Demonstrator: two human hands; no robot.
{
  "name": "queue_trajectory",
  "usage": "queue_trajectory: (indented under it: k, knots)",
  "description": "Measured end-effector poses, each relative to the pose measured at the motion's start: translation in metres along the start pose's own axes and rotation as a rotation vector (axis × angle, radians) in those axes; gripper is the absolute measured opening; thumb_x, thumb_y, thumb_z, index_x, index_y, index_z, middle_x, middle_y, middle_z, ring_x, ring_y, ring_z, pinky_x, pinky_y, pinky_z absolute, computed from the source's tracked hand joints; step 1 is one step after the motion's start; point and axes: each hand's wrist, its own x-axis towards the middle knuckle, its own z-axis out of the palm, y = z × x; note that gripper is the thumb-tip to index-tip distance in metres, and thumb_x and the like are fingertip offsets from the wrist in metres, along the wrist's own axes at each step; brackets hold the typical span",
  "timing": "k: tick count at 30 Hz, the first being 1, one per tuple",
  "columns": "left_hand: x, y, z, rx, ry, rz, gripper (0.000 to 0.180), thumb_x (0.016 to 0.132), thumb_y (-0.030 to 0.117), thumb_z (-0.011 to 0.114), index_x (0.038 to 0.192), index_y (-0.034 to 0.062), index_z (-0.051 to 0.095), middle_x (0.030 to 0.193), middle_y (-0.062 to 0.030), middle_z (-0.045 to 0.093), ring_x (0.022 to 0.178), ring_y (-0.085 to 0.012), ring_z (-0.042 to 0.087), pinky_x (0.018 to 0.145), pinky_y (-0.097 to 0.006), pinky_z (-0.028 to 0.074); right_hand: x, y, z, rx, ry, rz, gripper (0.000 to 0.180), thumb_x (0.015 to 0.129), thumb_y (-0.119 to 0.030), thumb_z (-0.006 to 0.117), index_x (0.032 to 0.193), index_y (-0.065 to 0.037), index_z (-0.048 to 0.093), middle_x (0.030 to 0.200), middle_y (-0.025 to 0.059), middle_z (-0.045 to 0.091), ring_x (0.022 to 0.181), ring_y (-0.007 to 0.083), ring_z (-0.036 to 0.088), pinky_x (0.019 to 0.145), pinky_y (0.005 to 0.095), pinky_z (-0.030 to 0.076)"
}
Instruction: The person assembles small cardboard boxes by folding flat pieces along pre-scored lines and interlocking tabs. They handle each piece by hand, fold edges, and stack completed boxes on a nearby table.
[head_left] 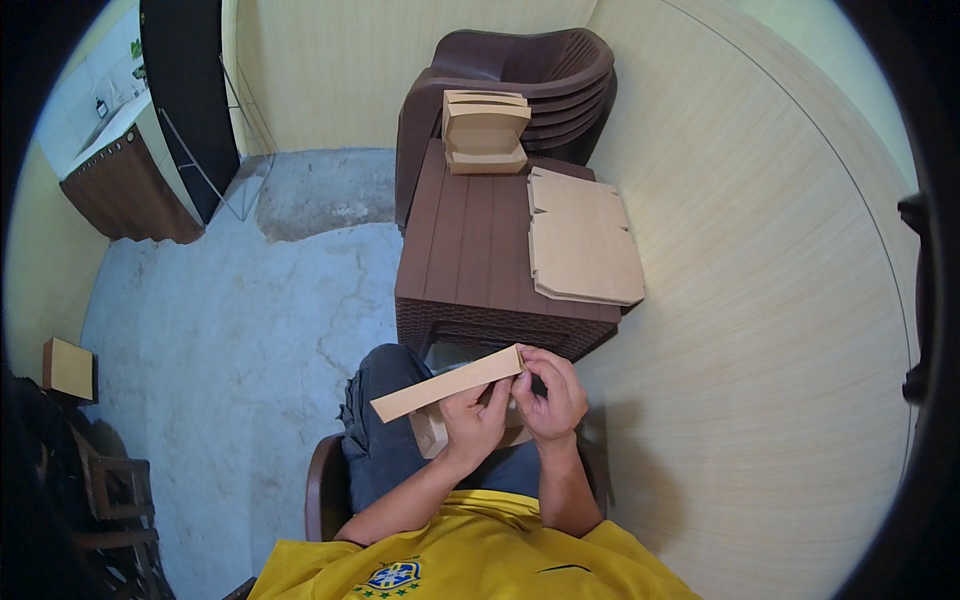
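Over my lap I hold a brown cardboard box (450, 384), partly folded, with one long narrow side turned up toward me. My left hand (475, 418) is closed on its near side, around the middle, with fingers partly hidden behind the card. At the box's right end, my right hand (552, 392) pinches the corner between thumb and fingers. Part of the box shows below the long side, left of my left hand. The rest of it is covered by my hands.
Ahead stands a brown slatted table (465, 235). Flat cardboard blanks (585, 237) are stacked on its right, and folded open boxes (487, 135) sit at its far end. Stacked brown plastic chairs (540, 65) stand behind. A pale wall (760, 300) runs close on my right.
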Motion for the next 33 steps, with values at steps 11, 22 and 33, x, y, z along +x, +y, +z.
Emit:
queue_trajectory:
  k: [11, 22, 33]
  knots:
    - [0.011, -0.014, 0.0, -0.678, 0.087, -0.582, 0.016, 0.104, -0.001, 0.073, 0.119, -0.0025, 0.072, 0.104, -0.006, 0.076, 0.09, -0.013, 0.074, 0.083, -0.028, 0.062, -0.013, -0.008, 0.016, 0.243, -0.02, 0.182, 0.022, 0.091, 0.01, 0.077, 0.113, 0.005, 0.077, 0.116, 0.0182, 0.072, 0.105, 0.0291, 0.076, 0.09, 0.0381, 0.064]
    - [0.01, -0.012, -0.009, -0.515, -0.023, -0.416, 0.019, 0.105, 0.004, 0.073, 0.124, -0.0008, 0.07, 0.114, -0.0057, 0.072, 0.103, -0.0107, 0.069, 0.092, -0.027, 0.057, -0.017, -0.012, 0.019, 0.391, 0.036, 0.381, 0.035, 0.083, 0.015, 0.083, 0.116, 0.006, 0.076, 0.122, 0.0175, 0.07, 0.113, 0.0272, 0.071, 0.1, 0.038, 0.059]
    - [0.022, -0.005, -0.015, -0.525, -0.156, -0.518, 0.012, 0.105, 0.005, 0.076, 0.116, -0.0004, 0.075, 0.109, -0.0019, 0.074, 0.1, -0.0074, 0.067, 0.088, -0.025, 0.054, -0.014, -0.013, 0.018, 0.225, 0.059, 0.302, 0.034, 0.076, 0.005, 0.091, 0.107, 0.0, 0.077, 0.111, 0.0151, 0.077, 0.105, 0.0317, 0.078, 0.091, 0.0395, 0.063]
